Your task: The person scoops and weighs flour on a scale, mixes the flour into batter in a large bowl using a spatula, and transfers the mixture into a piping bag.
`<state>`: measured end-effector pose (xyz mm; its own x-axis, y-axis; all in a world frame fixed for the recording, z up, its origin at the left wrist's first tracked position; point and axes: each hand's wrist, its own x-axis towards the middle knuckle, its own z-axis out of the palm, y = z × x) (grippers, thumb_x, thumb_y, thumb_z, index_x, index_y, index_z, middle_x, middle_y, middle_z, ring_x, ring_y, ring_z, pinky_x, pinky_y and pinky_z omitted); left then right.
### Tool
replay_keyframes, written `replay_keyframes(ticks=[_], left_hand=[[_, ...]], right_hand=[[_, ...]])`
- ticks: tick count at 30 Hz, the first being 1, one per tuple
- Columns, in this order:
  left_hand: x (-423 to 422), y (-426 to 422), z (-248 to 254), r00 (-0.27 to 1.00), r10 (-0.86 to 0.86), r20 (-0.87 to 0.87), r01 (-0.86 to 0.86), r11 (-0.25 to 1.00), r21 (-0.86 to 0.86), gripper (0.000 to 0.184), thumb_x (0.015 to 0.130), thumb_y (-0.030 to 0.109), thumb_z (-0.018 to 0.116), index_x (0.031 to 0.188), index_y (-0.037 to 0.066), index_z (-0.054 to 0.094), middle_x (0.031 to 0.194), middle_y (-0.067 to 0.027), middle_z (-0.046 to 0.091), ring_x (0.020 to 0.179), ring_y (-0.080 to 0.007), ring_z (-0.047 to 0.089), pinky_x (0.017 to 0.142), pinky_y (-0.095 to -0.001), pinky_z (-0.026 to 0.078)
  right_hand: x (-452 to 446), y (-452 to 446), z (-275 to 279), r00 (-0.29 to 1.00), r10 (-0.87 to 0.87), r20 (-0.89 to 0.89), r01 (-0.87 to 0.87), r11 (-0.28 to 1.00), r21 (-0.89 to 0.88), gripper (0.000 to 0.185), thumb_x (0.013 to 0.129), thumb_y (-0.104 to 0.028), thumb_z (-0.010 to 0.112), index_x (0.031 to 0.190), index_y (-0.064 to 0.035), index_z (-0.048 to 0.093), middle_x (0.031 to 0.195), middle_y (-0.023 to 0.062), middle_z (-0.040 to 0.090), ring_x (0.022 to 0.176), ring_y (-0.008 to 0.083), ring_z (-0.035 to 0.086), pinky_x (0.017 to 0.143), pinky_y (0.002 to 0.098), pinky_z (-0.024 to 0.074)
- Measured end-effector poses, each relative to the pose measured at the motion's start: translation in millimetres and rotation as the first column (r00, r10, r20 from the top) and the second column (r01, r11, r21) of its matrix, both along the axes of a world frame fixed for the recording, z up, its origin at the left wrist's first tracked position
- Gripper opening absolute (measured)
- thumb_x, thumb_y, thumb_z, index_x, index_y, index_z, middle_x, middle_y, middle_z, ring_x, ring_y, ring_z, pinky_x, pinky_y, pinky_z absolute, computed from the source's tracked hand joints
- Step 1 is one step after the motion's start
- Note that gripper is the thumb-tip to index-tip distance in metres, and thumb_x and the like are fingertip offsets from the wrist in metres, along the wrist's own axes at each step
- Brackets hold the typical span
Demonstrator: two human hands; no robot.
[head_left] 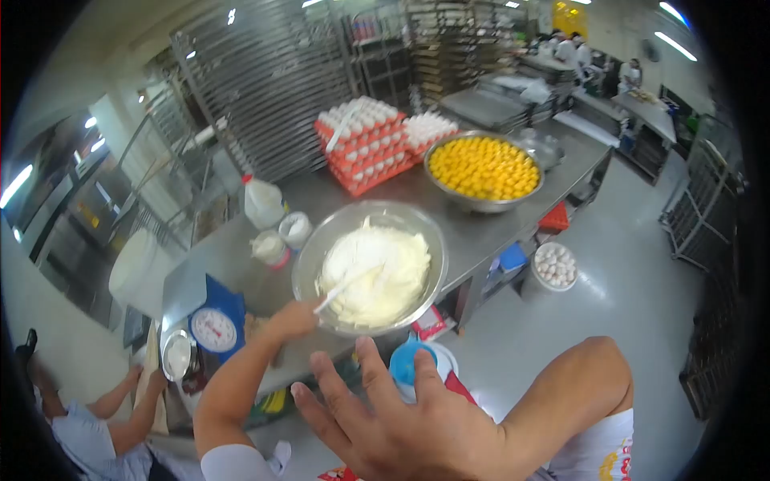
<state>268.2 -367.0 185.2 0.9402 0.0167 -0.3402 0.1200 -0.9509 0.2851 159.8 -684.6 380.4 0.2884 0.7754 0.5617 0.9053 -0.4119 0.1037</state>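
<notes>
My left hand [298,318] is closed around the handle of a white spatula [340,292] at the near left rim of a large steel mixing bowl [437,268]. The spatula reaches into a pale cream mixture [385,293] with white powder [353,252] lying on top. Close to the camera, my right hand [401,417] is raised with its fingers spread and nothing in it. Below its fingertips, a blue container [411,365] shows beneath the table's edge.
Behind the bowl stand stacked egg trays [365,152] and a bowl of yolks [485,168]. A jug [262,202], small tubs [295,230] and a blue scale [215,329] sit leftward. A bucket of eggs [553,268] stands on the floor. Another person [88,433] works at lower left.
</notes>
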Motion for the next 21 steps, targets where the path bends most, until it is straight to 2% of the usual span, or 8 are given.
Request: replay_keyframes(ticks=[3, 5, 6, 11, 13, 17, 20, 21], left_hand=[[-2.6, -0.3, 6.7, 0.997, -0.009, 0.080, 0.003, 0.997, 0.071, 0.049, 0.084, 0.037, 0.055, 0.127, 0.016, 0.050, 0.098, -0.0263, 0.060, 0.092, -0.0399, 0.059, 0.081, -0.0424, 0.046], [1.1, -2.8, 16.2, 0.991, -0.007, 0.134, -0.006, 0.995, 0.100, 0.040, 0.084, 0.026, 0.057, 0.123, 0.016, 0.055, 0.094, -0.0241, 0.062, 0.085, -0.0388, 0.060, 0.077, -0.0413, 0.047], [-0.6, -14.0, 31.9, 0.993, 0.003, 0.122, -0.020, 0.991, 0.135, 0.039, 0.084, 0.022, 0.058, 0.122, 0.017, 0.056, 0.090, -0.0216, 0.063, 0.080, -0.0380, 0.061, 0.073, -0.0401, 0.048], [7.2, -57.9, 72.0, 0.997, 0.012, -0.071, 0.011, 0.949, 0.314, 0.039, 0.083, 0.015, 0.057, 0.122, 0.017, 0.056, 0.088, -0.0202, 0.063, 0.077, -0.0357, 0.061, 0.074, -0.0412, 0.048], [14.1, -70.7, 72.6, 0.988, 0.010, -0.152, 0.039, 0.948, 0.315, 0.040, 0.083, 0.015, 0.057, 0.123, 0.017, 0.055, 0.086, -0.0206, 0.063, 0.077, -0.0350, 0.062, 0.074, -0.0411, 0.047], [22.3, -92.6, 34.6, 0.923, 0.107, -0.370, -0.033, 0.979, 0.201, 0.046, 0.086, 0.018, 0.054, 0.132, 0.021, 0.046, 0.082, -0.0176, 0.064, 0.068, -0.0326, 0.061, 0.069, -0.0412, 0.047], [33.4, -120.3, -2.8, 0.993, -0.016, -0.118, 0.010, 0.999, -0.046, 0.046, 0.088, 0.018, 0.051, 0.134, 0.022, 0.044, 0.080, -0.0166, 0.063, 0.059, -0.0292, 0.058, 0.067, -0.0404, 0.047], [45.5, -146.1, 0.8, 0.946, 0.234, -0.223, -0.263, 0.958, -0.111, 0.046, 0.089, 0.018, 0.051, 0.134, 0.020, 0.043, 0.079, -0.0176, 0.062, 0.060, -0.0277, 0.057, 0.067, -0.0396, 0.047]], right_hand=[[47.4, -22.9, -29.2, 0.966, 0.245, -0.081, -0.257, 0.938, -0.232, 0.042, 0.083, -0.022, 0.047, 0.123, -0.0097, 0.051, 0.121, 0.0188, 0.054, 0.097, 0.0375, 0.058, 0.054, 0.0463, 0.0526], [123.5, -35.7, -32.4, 0.770, 0.108, -0.628, -0.372, 0.877, -0.305, 0.045, 0.080, -0.017, 0.050, 0.125, -0.0115, 0.051, 0.104, 0.0166, 0.062, 0.083, 0.0300, 0.064, 0.054, 0.0416, 0.0510], [169.5, -38.4, -57.3, 0.836, 0.036, -0.547, -0.227, 0.931, -0.286, 0.027, 0.080, -0.017, 0.055, 0.105, -0.0049, 0.055, 0.079, 0.0187, 0.063, 0.079, 0.0346, 0.063, 0.063, 0.0455, 0.0507], [379.4, -26.0, -259.0, 0.837, -0.155, -0.524, 0.347, 0.892, 0.290, 0.034, 0.083, -0.020, 0.057, 0.112, -0.0021, 0.053, 0.101, 0.0198, 0.060, 0.086, 0.0333, 0.062, 0.071, 0.0464, 0.0502], [395.0, -24.6, -278.8, -0.335, 0.185, -0.924, 0.448, 0.894, 0.016, 0.034, 0.087, -0.023, 0.056, 0.112, -0.0002, 0.052, 0.099, 0.0131, 0.061, 0.083, 0.0269, 0.063, 0.063, 0.0442, 0.0528], [395.2, -17.2, -300.6, -0.383, 0.294, -0.876, 0.357, 0.921, 0.153, 0.032, 0.090, -0.021, 0.053, 0.114, -0.0003, 0.051, 0.099, 0.0100, 0.060, 0.080, 0.0211, 0.062, 0.056, 0.0380, 0.0538], [381.7, -20.0, -302.4, -0.418, 0.439, -0.795, 0.419, 0.870, 0.260, 0.025, 0.089, -0.020, 0.055, 0.109, -0.0041, 0.054, 0.089, 0.0052, 0.061, 0.069, 0.0136, 0.058, 0.047, 0.0261, 0.0470], [373.9, -22.3, -297.3, -0.396, 0.419, -0.817, 0.436, 0.869, 0.234, 0.025, 0.089, -0.019, 0.054, 0.110, -0.0041, 0.053, 0.089, 0.0059, 0.060, 0.069, 0.0138, 0.058, 0.046, 0.0259, 0.0476]])
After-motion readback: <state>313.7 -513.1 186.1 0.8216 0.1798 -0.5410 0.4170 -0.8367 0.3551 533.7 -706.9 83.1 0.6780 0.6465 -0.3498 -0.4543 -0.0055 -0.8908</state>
